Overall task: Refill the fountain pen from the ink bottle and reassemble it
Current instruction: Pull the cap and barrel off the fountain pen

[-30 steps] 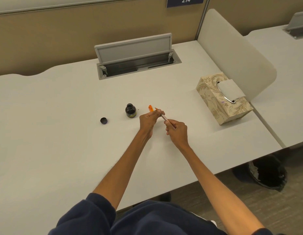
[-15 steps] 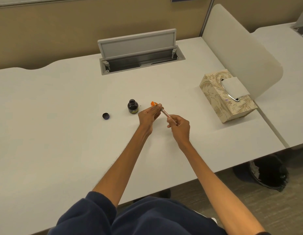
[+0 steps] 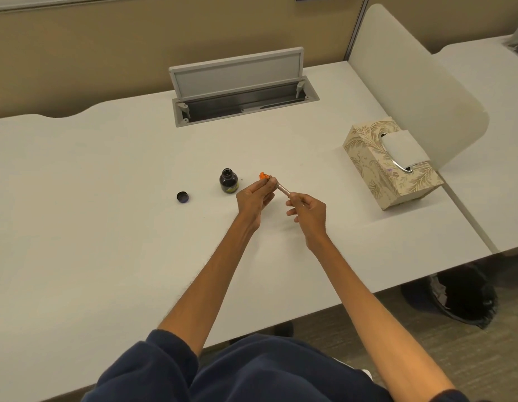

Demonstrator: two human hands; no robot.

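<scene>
A small dark ink bottle (image 3: 229,181) stands uncapped on the white desk (image 3: 107,198). Its black cap (image 3: 183,197) lies to the left, apart from it. My left hand (image 3: 253,198) pinches the orange front end of the fountain pen (image 3: 263,176), just right of the bottle. My right hand (image 3: 308,211) grips the back end of the thin translucent pen part (image 3: 283,189) that runs between both hands. The pen is held a little above the desk, slanting down to the right.
A patterned tissue box (image 3: 388,166) sits at the right. An open cable hatch with a raised lid (image 3: 237,82) is set in the desk at the back. A curved divider panel (image 3: 411,82) stands at the right edge. A dark bin (image 3: 458,300) is on the floor.
My hands stay on the pen and have drawn slightly apart, so more of the thin part shows between them. The camera view shifted a little.
</scene>
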